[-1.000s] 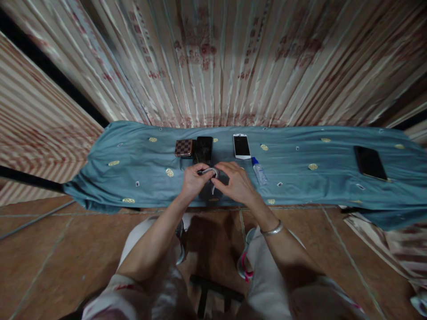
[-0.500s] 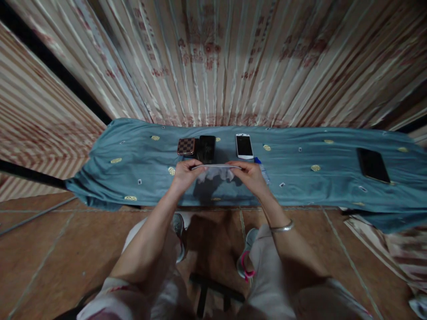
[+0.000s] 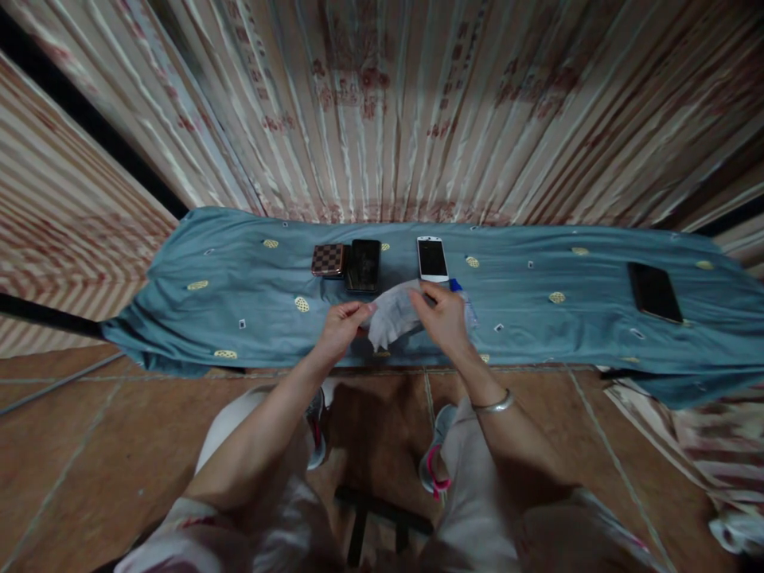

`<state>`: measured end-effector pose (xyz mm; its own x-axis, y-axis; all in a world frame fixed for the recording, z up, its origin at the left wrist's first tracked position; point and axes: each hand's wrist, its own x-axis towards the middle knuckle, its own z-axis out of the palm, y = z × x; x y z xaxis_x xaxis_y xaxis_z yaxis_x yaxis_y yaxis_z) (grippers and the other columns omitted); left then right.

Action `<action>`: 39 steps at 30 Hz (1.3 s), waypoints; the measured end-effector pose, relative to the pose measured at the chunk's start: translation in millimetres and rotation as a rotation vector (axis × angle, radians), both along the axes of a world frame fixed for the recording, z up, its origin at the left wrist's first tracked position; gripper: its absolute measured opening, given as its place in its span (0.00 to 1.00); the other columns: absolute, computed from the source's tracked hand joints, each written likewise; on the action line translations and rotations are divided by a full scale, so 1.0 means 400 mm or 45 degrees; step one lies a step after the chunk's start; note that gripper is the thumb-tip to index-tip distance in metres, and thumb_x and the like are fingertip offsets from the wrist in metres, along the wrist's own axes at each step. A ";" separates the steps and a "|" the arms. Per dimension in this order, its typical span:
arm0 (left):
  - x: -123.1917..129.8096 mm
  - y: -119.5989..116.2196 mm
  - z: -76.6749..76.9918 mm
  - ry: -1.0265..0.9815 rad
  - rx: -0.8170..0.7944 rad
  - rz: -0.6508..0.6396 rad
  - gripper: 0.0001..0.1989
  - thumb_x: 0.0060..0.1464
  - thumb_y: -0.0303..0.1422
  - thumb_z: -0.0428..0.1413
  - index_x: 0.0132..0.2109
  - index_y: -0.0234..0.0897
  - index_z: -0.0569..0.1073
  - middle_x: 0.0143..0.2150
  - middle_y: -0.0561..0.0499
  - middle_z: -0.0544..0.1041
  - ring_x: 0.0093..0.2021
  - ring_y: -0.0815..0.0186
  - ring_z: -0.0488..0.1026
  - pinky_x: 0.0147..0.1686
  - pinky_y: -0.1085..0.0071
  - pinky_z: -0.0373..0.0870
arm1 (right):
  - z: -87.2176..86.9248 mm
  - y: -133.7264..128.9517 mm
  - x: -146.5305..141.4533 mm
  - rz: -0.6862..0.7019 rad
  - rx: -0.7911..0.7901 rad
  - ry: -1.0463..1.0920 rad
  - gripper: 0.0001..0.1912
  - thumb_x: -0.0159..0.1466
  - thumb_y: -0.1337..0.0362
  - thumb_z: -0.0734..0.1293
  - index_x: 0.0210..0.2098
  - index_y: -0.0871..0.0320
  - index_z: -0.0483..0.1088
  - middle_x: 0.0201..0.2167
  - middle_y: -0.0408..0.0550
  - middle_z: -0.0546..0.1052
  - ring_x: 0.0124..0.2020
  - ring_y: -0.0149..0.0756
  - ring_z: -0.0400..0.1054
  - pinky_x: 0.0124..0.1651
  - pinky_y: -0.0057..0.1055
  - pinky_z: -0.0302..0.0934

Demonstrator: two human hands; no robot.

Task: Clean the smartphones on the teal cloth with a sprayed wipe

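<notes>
A thin, whitish tissue [image 3: 394, 313] stretches between my two hands over the cloth-covered bench and droops toward the front. My left hand [image 3: 341, 326] pinches its left end, fingers closed. At its upper right, my right hand [image 3: 442, 318] grips it between thumb and fingers. Just beyond the tissue lies a black phone-like slab [image 3: 363, 265], and beside that a brown checkered case [image 3: 328, 259]. A white phone [image 3: 433, 259] with a dark screen rests behind my right hand. Partly hidden by that hand is a clear and blue plastic packet [image 3: 469, 306].
A dark tablet-like slab [image 3: 655, 292] lies far right on the blue patterned cloth [image 3: 537, 334]. Behind the bench hangs a pleated curtain [image 3: 382, 143]. A dark stool-like frame [image 3: 382, 511] stands between my legs on the tiled floor [image 3: 72, 446].
The tissue was held taut, nearly edge-on; now its face shows and it sags at a slant. My left hand has lowered slightly. The view has shifted a little.
</notes>
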<state>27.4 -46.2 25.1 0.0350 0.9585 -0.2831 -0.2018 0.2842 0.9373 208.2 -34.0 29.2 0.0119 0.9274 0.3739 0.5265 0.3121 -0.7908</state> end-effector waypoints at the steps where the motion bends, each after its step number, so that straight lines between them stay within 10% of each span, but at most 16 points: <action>1: 0.005 -0.001 0.000 -0.057 -0.004 0.014 0.19 0.31 0.46 0.67 0.23 0.35 0.74 0.21 0.53 0.73 0.21 0.71 0.67 0.21 0.73 0.66 | 0.005 -0.016 -0.019 0.040 0.075 -0.068 0.12 0.63 0.59 0.62 0.34 0.57 0.76 0.35 0.48 0.79 0.38 0.39 0.71 0.44 0.34 0.65; 7: 0.016 -0.002 0.020 -0.338 -0.063 0.092 0.20 0.33 0.46 0.66 0.27 0.33 0.75 0.23 0.52 0.74 0.23 0.72 0.69 0.23 0.75 0.68 | 0.023 -0.074 -0.080 0.332 0.290 -0.343 0.15 0.67 0.58 0.60 0.45 0.56 0.74 0.47 0.51 0.77 0.48 0.41 0.69 0.53 0.39 0.62; 15: 0.017 0.003 0.012 -0.228 -0.048 0.121 0.15 0.29 0.37 0.68 0.25 0.34 0.73 0.23 0.54 0.74 0.24 0.72 0.70 0.26 0.74 0.69 | -0.030 0.034 0.123 -0.262 0.070 -0.574 0.17 0.65 0.62 0.60 0.49 0.63 0.70 0.48 0.61 0.75 0.49 0.49 0.69 0.53 0.45 0.61; 23: 0.036 0.005 0.014 -0.240 -0.069 0.106 0.18 0.25 0.38 0.70 0.24 0.35 0.74 0.24 0.53 0.75 0.24 0.72 0.70 0.25 0.76 0.67 | -0.082 0.060 0.217 -0.374 -0.280 -0.840 0.18 0.59 0.60 0.66 0.45 0.66 0.72 0.44 0.66 0.76 0.46 0.52 0.71 0.48 0.41 0.61; 28: 0.044 0.010 0.009 -0.306 -0.105 0.095 0.18 0.24 0.36 0.70 0.25 0.34 0.73 0.23 0.54 0.74 0.23 0.73 0.70 0.25 0.75 0.67 | -0.067 0.060 0.223 -0.340 -0.481 -0.221 0.12 0.56 0.59 0.65 0.34 0.59 0.74 0.29 0.52 0.79 0.35 0.44 0.73 0.36 0.33 0.63; 32: 0.044 0.017 0.003 -0.355 -0.118 0.103 0.14 0.30 0.32 0.68 0.26 0.34 0.72 0.25 0.54 0.76 0.25 0.72 0.72 0.27 0.74 0.69 | -0.026 0.031 0.172 0.011 -0.623 0.669 0.21 0.54 0.56 0.64 0.45 0.58 0.71 0.36 0.49 0.80 0.30 0.37 0.73 0.29 0.30 0.65; 39: 0.041 0.017 0.009 -0.421 -0.120 0.071 0.10 0.36 0.30 0.64 0.28 0.33 0.72 0.26 0.53 0.77 0.26 0.71 0.74 0.31 0.73 0.71 | 0.028 -0.019 0.090 0.504 -0.708 0.909 0.29 0.56 0.56 0.66 0.56 0.56 0.66 0.41 0.51 0.79 0.32 0.34 0.73 0.30 0.28 0.67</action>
